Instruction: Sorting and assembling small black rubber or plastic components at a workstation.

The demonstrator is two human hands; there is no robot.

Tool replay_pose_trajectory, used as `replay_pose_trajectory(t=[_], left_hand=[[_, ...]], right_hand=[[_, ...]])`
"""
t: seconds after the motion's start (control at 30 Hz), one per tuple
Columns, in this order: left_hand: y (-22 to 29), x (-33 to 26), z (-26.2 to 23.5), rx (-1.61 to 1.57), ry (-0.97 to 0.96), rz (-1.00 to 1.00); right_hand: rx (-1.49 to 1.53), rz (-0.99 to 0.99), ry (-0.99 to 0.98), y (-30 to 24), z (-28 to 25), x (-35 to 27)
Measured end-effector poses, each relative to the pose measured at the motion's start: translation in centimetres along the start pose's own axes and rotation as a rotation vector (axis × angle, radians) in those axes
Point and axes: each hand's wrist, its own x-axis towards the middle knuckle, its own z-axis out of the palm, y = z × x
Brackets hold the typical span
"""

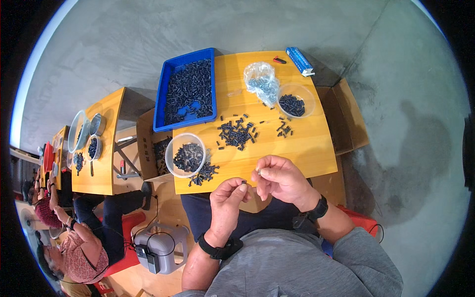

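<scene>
My left hand (226, 202) is closed in a pinch on a small black part (244, 182) near the table's front edge. Just to its right, my right hand (284, 179) pinches a tiny shiny piece (259, 172), too small to name. The two sets of fingertips are close together but apart. Beyond them lies a loose pile of small black cylindrical parts (237, 134). A round clear tub (169, 157) of similar parts stands left of the pile, with more parts spilled beside it. At the back right, another clear tub (309, 101) holds more black parts.
A blue tray (214, 84) full of black parts sits at the back left of the yellow table (297, 153). A clear plastic bag (261, 79), a red-and-black tool (280, 60) and a blue box (300, 62) lie far right. Cardboard boxes flank the table. Other people work at tables leftward.
</scene>
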Motion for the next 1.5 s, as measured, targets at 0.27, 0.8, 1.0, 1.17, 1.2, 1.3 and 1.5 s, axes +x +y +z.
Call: replay_pose_trajectory(t=[0.27, 0.8, 1.0, 1.17, 1.2, 1.3, 1.5], left_hand=[[-0.22, 0.05, -0.33, 0.051, -0.037, 0.017], [0.06, 0.21, -0.27, 0.035, -0.031, 0.012], [-0.01, 0.32, -0.33, 0.035, -0.022, 0.006], [-0.19, 0.43, -0.38, 0.033, -0.022, 0.004], [-0.21, 0.47, -0.38, 0.035, -0.019, 0.002], [-0.24, 0.54, -0.45, 0.038, -0.019, -0.003], [-0.12, 0.47, -0.48, 0.035, -0.020, -0.005]], right_hand=[[-0.059, -0.048, -0.014, 0.44, 0.02, 0.13], [-0.164, -0.094, 0.021, 0.60, 0.16, 0.44], [-0.123, -0.116, 0.010, 0.52, -0.18, 0.57], [-0.119, -0.118, 0.010, 0.60, -0.16, 0.60], [-0.111, -0.115, 0.010, 0.60, -0.19, 0.62], [-0.133, -0.087, 0.029, 0.47, 0.04, 0.63], [-0.102, -0.053, 0.079, 0.11, 0.14, 0.53]])
